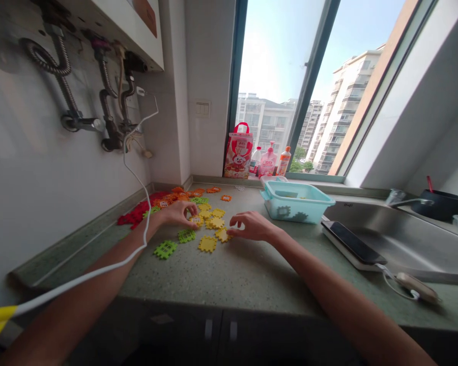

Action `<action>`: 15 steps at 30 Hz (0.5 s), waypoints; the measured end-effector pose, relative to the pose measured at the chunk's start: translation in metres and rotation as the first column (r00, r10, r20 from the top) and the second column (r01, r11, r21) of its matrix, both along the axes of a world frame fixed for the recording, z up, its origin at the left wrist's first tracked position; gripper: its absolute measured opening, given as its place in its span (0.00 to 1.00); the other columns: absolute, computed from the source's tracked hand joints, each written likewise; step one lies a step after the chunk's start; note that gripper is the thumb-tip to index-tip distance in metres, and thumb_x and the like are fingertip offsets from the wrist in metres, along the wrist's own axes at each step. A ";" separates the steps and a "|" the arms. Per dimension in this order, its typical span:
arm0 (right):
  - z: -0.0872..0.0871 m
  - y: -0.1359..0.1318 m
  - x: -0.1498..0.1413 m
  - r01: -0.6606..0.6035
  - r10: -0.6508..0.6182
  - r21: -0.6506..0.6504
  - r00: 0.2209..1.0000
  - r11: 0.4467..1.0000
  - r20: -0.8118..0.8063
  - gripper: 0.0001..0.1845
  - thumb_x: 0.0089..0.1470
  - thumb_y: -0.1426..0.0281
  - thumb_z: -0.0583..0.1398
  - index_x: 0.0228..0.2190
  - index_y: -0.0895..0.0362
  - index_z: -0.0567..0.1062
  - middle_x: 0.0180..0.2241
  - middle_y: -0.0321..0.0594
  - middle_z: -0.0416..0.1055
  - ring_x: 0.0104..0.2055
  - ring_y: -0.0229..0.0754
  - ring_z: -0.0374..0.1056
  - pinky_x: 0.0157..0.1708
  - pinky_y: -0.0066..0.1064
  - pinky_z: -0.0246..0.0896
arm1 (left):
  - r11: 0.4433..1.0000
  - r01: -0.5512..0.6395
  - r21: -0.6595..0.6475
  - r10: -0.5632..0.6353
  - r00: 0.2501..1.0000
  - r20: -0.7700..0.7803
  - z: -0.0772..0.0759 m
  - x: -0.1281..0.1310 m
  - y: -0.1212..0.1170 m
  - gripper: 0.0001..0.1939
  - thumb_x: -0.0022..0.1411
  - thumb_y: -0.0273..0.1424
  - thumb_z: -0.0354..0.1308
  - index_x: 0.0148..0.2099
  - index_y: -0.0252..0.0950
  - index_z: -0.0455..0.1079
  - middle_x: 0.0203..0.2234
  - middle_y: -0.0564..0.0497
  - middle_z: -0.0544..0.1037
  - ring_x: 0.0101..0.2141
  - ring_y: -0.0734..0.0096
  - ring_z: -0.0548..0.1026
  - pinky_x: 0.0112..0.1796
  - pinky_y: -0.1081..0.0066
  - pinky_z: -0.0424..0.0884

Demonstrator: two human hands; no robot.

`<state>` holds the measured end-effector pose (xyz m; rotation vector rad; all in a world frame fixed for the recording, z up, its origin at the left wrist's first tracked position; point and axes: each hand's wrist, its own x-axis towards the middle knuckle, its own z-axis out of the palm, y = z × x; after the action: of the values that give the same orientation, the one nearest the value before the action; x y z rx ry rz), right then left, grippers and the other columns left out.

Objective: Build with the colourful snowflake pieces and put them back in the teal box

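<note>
Several yellow notched plastic building tiles [207, 244] lie in a loose group on the counter. My left hand [177, 213] is at the group's left side, its thumb and fingers curled around a yellow tile with a window pattern [196, 220]. From the right, my right hand [252, 225] has its thumb and fingertips at the edge of another yellow tile [222, 234]. Two green window-pattern tiles [165, 249] lie nearer the front edge. Behind my left hand are orange tiles [196, 192] and a heap of red tiles [137, 212].
A light-blue plastic tub [299, 211] with tiles inside stands right of my hands. Beyond it is a steel sink [400, 244], with a phone [353, 243] at its edge. A white cable [99, 273] crosses in front of my left arm. Bottles [267, 161] line the windowsill.
</note>
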<state>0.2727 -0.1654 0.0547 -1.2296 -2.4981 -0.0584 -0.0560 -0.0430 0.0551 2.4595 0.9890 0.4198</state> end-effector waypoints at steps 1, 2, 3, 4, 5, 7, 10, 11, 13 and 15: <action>-0.004 -0.003 -0.010 0.000 0.000 -0.029 1.000 1.000 0.016 0.19 0.61 0.49 0.63 0.37 0.52 0.81 0.35 0.39 0.80 0.34 0.43 0.75 0.36 0.32 0.62 | 0.999 0.021 -0.035 -0.021 1.000 0.014 0.003 -0.002 0.000 0.28 0.44 0.48 0.73 0.43 0.36 0.77 0.38 0.49 0.81 0.30 0.70 0.73 0.31 0.72 0.67; -0.007 -0.004 -0.018 0.003 -0.002 -0.035 1.000 0.999 0.028 0.21 0.59 0.47 0.64 0.36 0.52 0.81 0.36 0.40 0.80 0.35 0.43 0.74 0.35 0.32 0.61 | 0.997 0.040 -0.064 -0.038 0.999 0.032 0.006 -0.004 0.000 0.27 0.45 0.48 0.73 0.43 0.36 0.77 0.38 0.48 0.81 0.31 0.69 0.74 0.31 0.72 0.68; -0.009 -0.005 -0.023 0.008 -0.007 -0.029 0.999 1.000 0.035 0.23 0.57 0.46 0.65 0.36 0.52 0.80 0.37 0.40 0.80 0.35 0.44 0.74 0.36 0.32 0.61 | 0.996 0.053 -0.073 -0.049 0.997 0.060 0.008 -0.004 -0.001 0.27 0.46 0.49 0.72 0.43 0.36 0.77 0.39 0.48 0.81 0.32 0.68 0.74 0.32 0.71 0.69; -0.010 -0.006 -0.026 0.014 -0.013 -0.023 0.999 1.000 0.038 0.23 0.56 0.45 0.66 0.36 0.52 0.80 0.37 0.40 0.79 0.36 0.44 0.74 0.36 0.31 0.61 | 0.997 0.052 -0.051 -0.047 0.994 0.099 0.009 -0.003 -0.002 0.27 0.48 0.49 0.72 0.44 0.36 0.77 0.39 0.48 0.81 0.33 0.68 0.75 0.33 0.71 0.70; -0.011 -0.006 -0.028 0.018 -0.017 -0.022 0.999 1.000 0.038 0.23 0.55 0.46 0.66 0.36 0.53 0.80 0.37 0.40 0.79 0.36 0.44 0.74 0.36 0.31 0.60 | 0.999 0.032 0.001 -0.031 0.989 0.147 0.008 0.000 -0.003 0.27 0.49 0.49 0.71 0.45 0.36 0.77 0.40 0.48 0.82 0.33 0.67 0.75 0.34 0.70 0.71; -0.010 -0.005 -0.026 0.002 -0.001 -0.043 0.999 0.999 0.034 0.19 0.56 0.49 0.67 0.37 0.52 0.80 0.37 0.40 0.79 0.37 0.44 0.74 0.37 0.31 0.61 | 0.986 -0.066 0.155 0.026 0.969 0.246 0.006 0.007 -0.005 0.27 0.50 0.50 0.71 0.46 0.37 0.78 0.42 0.47 0.82 0.35 0.66 0.76 0.38 0.68 0.73; -0.009 -0.004 -0.019 -0.062 0.063 -0.091 0.998 0.994 0.007 0.13 0.55 0.57 0.68 0.38 0.51 0.81 0.38 0.39 0.78 0.38 0.43 0.74 0.40 0.30 0.62 | 0.915 -0.212 0.343 0.088 0.936 0.342 -0.001 0.020 -0.008 0.25 0.54 0.48 0.70 0.50 0.39 0.79 0.46 0.47 0.83 0.40 0.61 0.78 0.45 0.63 0.74; -0.008 -0.003 -0.016 -0.085 0.085 -0.101 0.996 0.991 -0.006 0.11 0.55 0.60 0.69 0.39 0.51 0.81 0.39 0.38 0.78 0.38 0.42 0.74 0.41 0.31 0.63 | 0.897 -0.224 0.380 0.084 0.932 0.353 -0.004 0.023 -0.008 0.25 0.55 0.48 0.69 0.51 0.40 0.80 0.47 0.47 0.83 0.43 0.60 0.79 0.48 0.61 0.74; -0.007 -0.002 -0.011 -0.124 0.122 -0.114 0.992 0.986 -0.030 0.12 0.52 0.66 0.69 0.40 0.52 0.81 0.40 0.38 0.79 0.39 0.42 0.74 0.42 0.31 0.64 | 0.879 -0.217 0.424 0.061 0.934 0.352 -0.009 0.027 -0.005 0.24 0.58 0.48 0.67 0.52 0.41 0.80 0.48 0.46 0.83 0.48 0.58 0.78 0.53 0.59 0.72; -0.006 -0.002 -0.006 -0.161 0.155 -0.117 0.986 0.980 -0.060 0.14 0.50 0.69 0.68 0.41 0.53 0.80 0.40 0.39 0.79 0.39 0.42 0.74 0.43 0.31 0.65 | 0.886 -0.176 0.429 0.045 0.953 0.299 -0.014 0.029 0.000 0.23 0.59 0.48 0.66 0.52 0.42 0.81 0.48 0.46 0.83 0.50 0.56 0.78 0.55 0.59 0.71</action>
<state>0.2662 -0.1670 0.0483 -1.0585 -2.5778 0.1651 -0.0271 -0.0428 0.0406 2.6369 0.9992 1.1219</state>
